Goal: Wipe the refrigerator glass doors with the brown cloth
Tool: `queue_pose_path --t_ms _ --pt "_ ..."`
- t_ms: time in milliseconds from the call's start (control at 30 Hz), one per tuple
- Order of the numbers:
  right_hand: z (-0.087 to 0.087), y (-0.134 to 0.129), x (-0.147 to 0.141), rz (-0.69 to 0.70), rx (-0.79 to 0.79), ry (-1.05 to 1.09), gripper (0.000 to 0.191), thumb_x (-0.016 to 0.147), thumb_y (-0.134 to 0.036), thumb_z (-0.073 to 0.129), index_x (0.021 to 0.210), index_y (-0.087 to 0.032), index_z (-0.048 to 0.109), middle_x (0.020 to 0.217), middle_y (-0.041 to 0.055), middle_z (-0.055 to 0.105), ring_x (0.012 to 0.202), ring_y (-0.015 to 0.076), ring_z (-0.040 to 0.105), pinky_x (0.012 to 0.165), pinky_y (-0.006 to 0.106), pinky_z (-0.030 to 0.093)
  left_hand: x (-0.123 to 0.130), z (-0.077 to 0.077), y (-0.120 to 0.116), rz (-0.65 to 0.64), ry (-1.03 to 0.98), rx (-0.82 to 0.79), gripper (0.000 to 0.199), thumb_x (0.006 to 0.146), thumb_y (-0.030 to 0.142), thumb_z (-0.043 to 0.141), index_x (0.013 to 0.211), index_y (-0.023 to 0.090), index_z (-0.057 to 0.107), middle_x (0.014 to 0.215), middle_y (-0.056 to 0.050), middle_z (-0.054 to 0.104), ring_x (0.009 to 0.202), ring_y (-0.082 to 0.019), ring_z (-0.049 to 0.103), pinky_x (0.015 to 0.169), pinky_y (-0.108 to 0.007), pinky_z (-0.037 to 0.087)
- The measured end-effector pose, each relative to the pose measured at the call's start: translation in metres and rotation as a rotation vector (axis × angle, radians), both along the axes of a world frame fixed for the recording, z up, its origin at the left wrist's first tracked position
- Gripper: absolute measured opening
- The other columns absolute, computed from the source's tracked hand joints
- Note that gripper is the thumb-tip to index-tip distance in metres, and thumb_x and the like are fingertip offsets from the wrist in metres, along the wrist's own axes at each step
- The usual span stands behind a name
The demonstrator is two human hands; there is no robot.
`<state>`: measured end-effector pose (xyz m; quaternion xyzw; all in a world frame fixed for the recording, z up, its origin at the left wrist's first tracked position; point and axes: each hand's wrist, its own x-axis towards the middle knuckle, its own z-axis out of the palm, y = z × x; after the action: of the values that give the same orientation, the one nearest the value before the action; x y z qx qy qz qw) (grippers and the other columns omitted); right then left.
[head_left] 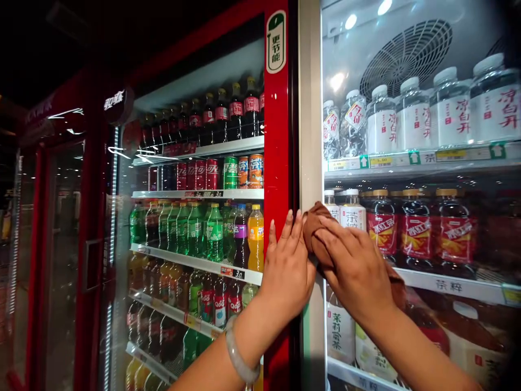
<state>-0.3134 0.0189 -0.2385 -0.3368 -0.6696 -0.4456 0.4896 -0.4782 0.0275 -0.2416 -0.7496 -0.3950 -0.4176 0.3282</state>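
Note:
My right hand (358,266) is wrapped over a brown cloth (319,231), pressing it against the pale frame (311,136) of the right-hand cooler at the edge of its glass. Part of the cloth shows beyond the far side of the wrist. Just left of it, my left hand (287,266) lies with its fingers stretched upward on the red door frame (279,163) and the dark gap beside it; it holds nothing. A pale bangle (240,355) circles the left wrist. The two hands are close together at the cloth.
Behind glass on the left, a red cooler holds cola bottles (222,111), cans (230,172) and green bottles (214,231). White-labelled water bottles (415,117) and red-labelled tea bottles (417,228) stand in the right cooler. Another red cooler (35,233) is at far left.

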Motion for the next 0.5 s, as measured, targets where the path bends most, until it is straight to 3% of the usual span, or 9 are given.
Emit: queue_pose_path --t_ms 133,200,267,433,500 --pt "-0.036 -0.002 -0.007 -0.068 0.049 -0.018 0.039 0.091 -0.011 0.061 0.129 -0.019 0.061 0.144 0.0091 0.066 0.118 0.0297 0.056 0.101 0.047 0.048 -0.011 -0.032 0.013 -0.055 0.074 0.004 0.077 0.096 0.015 0.044 0.169 0.016 0.018 0.175 -0.007 0.024 0.164 -0.025 0.020 0.132 -0.056 0.032" --pt "-0.035 -0.001 -0.013 -0.117 0.067 -0.016 0.037 0.092 -0.011 0.061 0.128 -0.018 0.061 0.143 0.0093 0.066 0.118 0.0294 0.057 0.102 0.046 0.047 -0.016 -0.029 0.023 -0.094 0.099 0.047 0.076 0.096 0.015 0.045 0.168 0.014 0.020 0.175 -0.007 0.024 0.165 -0.023 0.015 0.134 -0.054 0.027" --pt "-0.012 0.003 -0.020 -0.175 0.088 -0.015 0.037 0.092 -0.012 0.062 0.128 -0.017 0.061 0.143 0.0096 0.066 0.116 0.0295 0.057 0.102 0.046 0.048 -0.019 -0.005 0.032 -0.127 0.111 0.089 0.074 0.096 0.017 0.045 0.167 0.010 0.023 0.176 -0.009 0.024 0.165 -0.024 0.011 0.136 -0.054 0.020" --pt "0.081 0.020 -0.039 -0.234 0.148 0.055 0.044 0.087 -0.011 0.063 0.130 -0.019 0.061 0.147 0.0086 0.064 0.118 0.0301 0.058 0.101 0.047 0.049 -0.029 0.096 0.039 -0.136 0.159 0.096 0.067 0.098 0.022 0.044 0.161 0.002 0.034 0.176 -0.015 0.020 0.166 -0.027 0.007 0.137 -0.055 0.005" --pt "0.095 0.024 -0.047 -0.222 0.143 0.098 0.049 0.085 -0.010 0.064 0.133 -0.021 0.060 0.147 0.0084 0.063 0.123 0.0305 0.059 0.104 0.049 0.048 -0.038 0.116 0.038 -0.158 0.192 0.111 0.065 0.100 0.025 0.042 0.160 0.000 0.036 0.175 -0.017 0.021 0.166 -0.027 0.007 0.137 -0.056 0.000"
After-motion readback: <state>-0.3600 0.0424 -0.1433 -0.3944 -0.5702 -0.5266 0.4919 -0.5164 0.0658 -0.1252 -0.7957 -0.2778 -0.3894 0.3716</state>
